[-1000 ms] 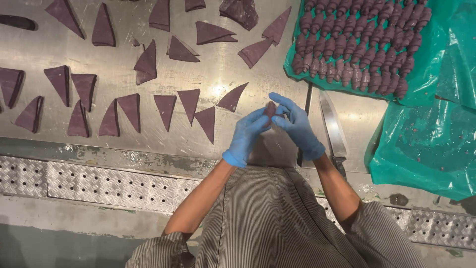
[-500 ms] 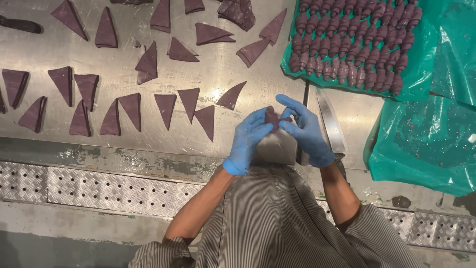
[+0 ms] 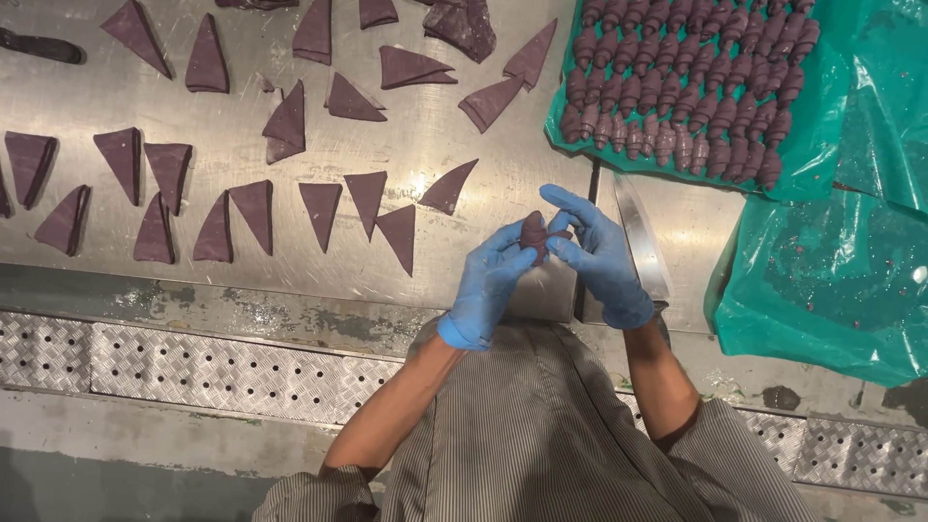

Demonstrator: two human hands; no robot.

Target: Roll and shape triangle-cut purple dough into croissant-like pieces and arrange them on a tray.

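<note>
- Left hand (image 3: 491, 280), in a blue glove, sits just right of the frame's centre; I see its fingers curled up and pinched on a small purple dough piece (image 3: 533, 233).
- Right hand (image 3: 597, 253), also blue-gloved, meets it from the right, its fingertips closed on the same dough piece while the forefinger sticks out toward the upper left.
- That dough piece is held between both hands, lifted clear of the steel tabletop (image 3: 435, 126), and looks partly rolled; I cannot tell how far.
- Flat purple dough triangles (image 3: 320, 209) lie spread over the tabletop from the left edge of the frame to the centre, the nearest ones just left of my hands.
- More triangles and a crumpled dough scrap (image 3: 462, 24) lie along the top edge.
- At upper right I see a tray lined with green plastic (image 3: 822, 87), packed with rows of rolled purple pastries (image 3: 691, 87).
- Another green plastic sheet (image 3: 831, 280) lies bunched at the right edge, below the tray.
- Just right of my right hand a long metal blade (image 3: 640, 237) lies on the tabletop, pointing toward the tray.
- Below the tabletop's edge a perforated metal strip (image 3: 193, 367) runs across the frame.
- My striped grey garment (image 3: 541, 435) fills the bottom centre.
</note>
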